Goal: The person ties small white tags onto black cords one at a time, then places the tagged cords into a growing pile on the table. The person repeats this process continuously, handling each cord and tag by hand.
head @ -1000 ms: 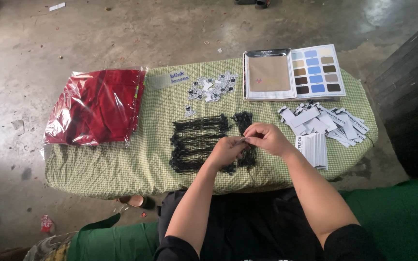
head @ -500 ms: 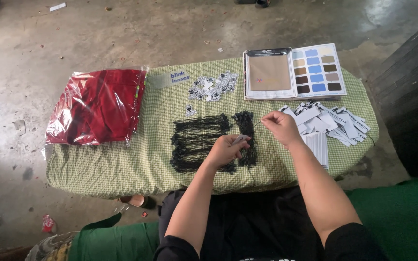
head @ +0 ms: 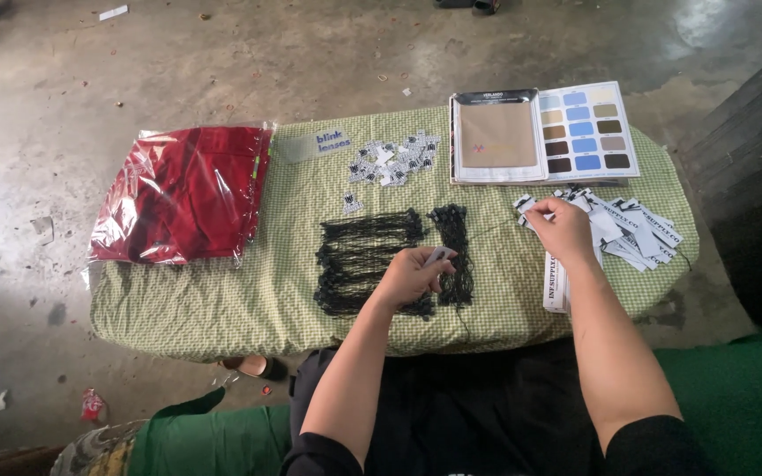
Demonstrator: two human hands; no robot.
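Note:
My left hand (head: 409,275) rests over two bundles of black strings (head: 372,256) on a green checked table (head: 222,300) and pinches a small grey tag (head: 439,256) between thumb and fingers. My right hand (head: 561,229) has reached to the right, onto a pile of white printed paper tags (head: 637,231), and its fingertips close on one tag at the pile's left edge. A narrower black string bundle (head: 454,251) lies between the two hands.
A red garment in a clear plastic bag (head: 183,192) lies at the table's left. Small white labels (head: 394,160) are scattered at the back centre. An open colour swatch book (head: 544,134) sits at the back right. Concrete floor surrounds the table.
My two hands were together over the black strings; my right hand has moved right to the white tag pile. My left hand stayed over the strings with the small tag.

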